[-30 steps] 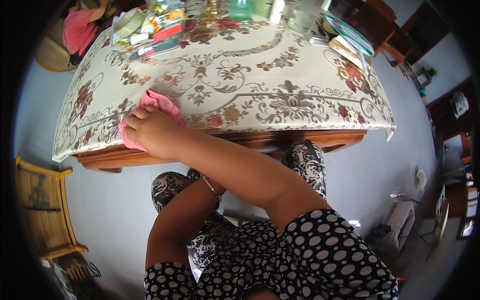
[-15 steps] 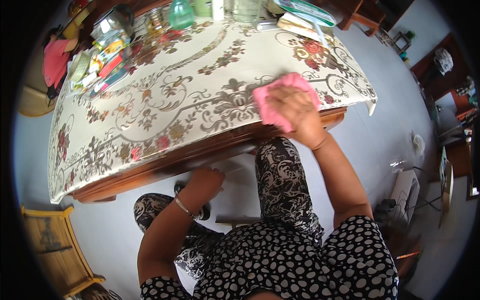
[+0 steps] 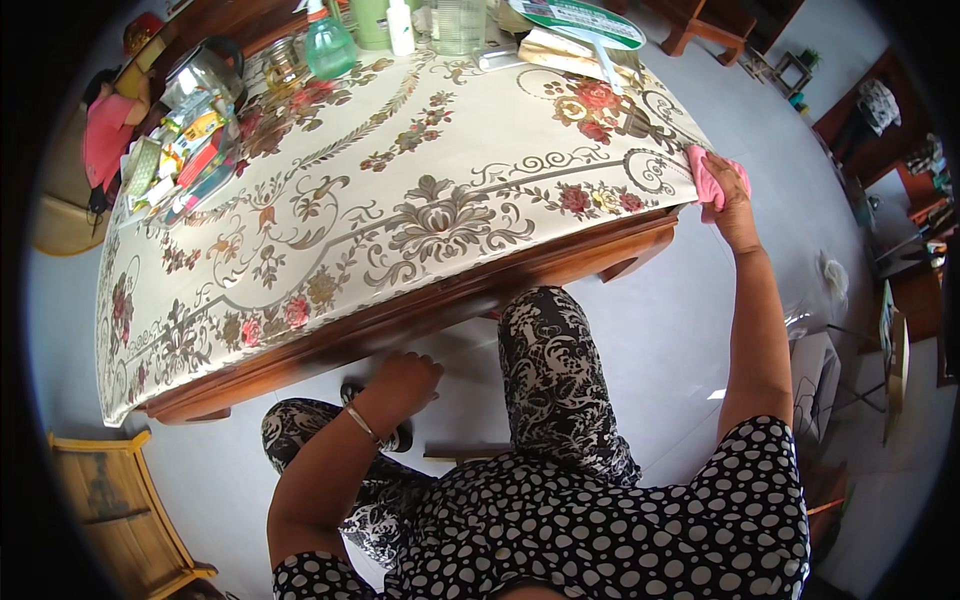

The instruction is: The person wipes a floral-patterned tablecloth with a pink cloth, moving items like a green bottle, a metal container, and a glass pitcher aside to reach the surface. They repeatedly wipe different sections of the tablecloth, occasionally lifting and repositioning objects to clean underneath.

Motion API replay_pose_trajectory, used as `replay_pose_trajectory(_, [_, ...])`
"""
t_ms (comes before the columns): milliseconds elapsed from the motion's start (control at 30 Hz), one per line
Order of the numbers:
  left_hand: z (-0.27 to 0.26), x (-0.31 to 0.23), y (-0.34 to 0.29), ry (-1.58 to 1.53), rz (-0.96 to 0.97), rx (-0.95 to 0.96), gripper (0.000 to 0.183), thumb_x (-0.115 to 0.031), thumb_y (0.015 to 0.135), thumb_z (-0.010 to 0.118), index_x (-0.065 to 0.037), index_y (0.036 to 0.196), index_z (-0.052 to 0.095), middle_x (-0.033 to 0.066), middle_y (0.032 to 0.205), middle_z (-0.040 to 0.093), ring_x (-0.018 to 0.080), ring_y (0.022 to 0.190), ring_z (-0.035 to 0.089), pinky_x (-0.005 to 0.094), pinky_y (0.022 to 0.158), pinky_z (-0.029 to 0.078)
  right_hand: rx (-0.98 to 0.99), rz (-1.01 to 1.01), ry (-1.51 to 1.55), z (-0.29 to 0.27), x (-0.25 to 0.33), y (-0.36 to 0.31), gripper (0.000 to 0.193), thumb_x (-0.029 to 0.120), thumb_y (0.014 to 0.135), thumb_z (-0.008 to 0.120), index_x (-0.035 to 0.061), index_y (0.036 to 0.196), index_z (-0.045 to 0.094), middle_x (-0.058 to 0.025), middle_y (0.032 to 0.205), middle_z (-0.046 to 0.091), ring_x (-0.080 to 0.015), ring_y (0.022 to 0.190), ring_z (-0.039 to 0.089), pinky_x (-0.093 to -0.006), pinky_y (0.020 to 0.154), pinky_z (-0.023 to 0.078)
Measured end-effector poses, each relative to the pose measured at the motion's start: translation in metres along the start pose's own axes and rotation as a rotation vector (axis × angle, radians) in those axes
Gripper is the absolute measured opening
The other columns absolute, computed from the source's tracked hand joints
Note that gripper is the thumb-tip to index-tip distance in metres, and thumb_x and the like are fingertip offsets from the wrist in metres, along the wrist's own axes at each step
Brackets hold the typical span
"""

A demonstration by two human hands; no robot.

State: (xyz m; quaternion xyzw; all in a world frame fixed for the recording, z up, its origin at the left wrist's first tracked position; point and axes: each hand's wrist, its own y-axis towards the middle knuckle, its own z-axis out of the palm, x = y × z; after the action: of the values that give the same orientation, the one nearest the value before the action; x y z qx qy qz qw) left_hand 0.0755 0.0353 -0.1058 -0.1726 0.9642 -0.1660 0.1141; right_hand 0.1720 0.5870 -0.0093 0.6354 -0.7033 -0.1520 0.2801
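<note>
Two hands, two jobs: my left hand [image 3: 405,378] rests loosely open against the table's near edge [image 3: 400,320], steadying me, while my right hand [image 3: 728,195] presses a pink cloth [image 3: 706,175] at the far right corner. I think flat, even pressure along the tablecloth [image 3: 400,200] hem wipes best.

Pink cloth [image 3: 705,176] mostly hidden under right hand [image 3: 733,195]; bottles [image 3: 330,45] at table's far edge cut off by frame.
</note>
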Motion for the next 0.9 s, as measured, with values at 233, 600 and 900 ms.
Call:
replay_pose_trajectory(233, [-0.007,-0.009,-0.007,-0.012,0.002,-0.024,0.030,-0.030,0.073,0.074,-0.008,0.092,0.065,0.0081,0.092,0.065,0.0266,0.090,0.063,0.0392,0.078,0.051,0.082,0.089,0.054,-0.005,0.064,-0.009,0.069,-0.011,0.063,0.067,0.0098,0.128,0.055,-0.0087,0.133,0.053,-0.0293,0.126,0.046,-0.0366,0.108,0.036])
replay_pose_trajectory(600, [-0.004,-0.008,-0.020,-0.027,0.001,-0.106,0.029,-0.031,0.073,0.073,-0.009,0.092,0.066,0.0069,0.090,0.066,0.0251,0.087,0.064,0.0392,0.079,0.049,0.372,-0.216,0.371,0.028,0.282,0.030,0.060,0.000,0.066,0.074,0.0057,0.123,0.057,-0.0115,0.132,0.054,-0.0278,0.126,0.047,-0.0371,0.110,0.033])
replay_pose_trajectory(900, [-0.001,0.002,-0.016,-0.034,-0.043,-0.106,0.029,-0.024,0.077,0.068,-0.010,0.102,0.066,0.0107,0.096,0.067,0.0268,0.092,0.065,0.0412,0.079,0.050,0.392,-0.648,0.500,0.127,0.449,0.076,0.058,0.032,0.079,0.072,0.0103,0.128,0.052,-0.0096,0.136,0.048,-0.0265,0.127,0.044,-0.0405,0.109,0.032])
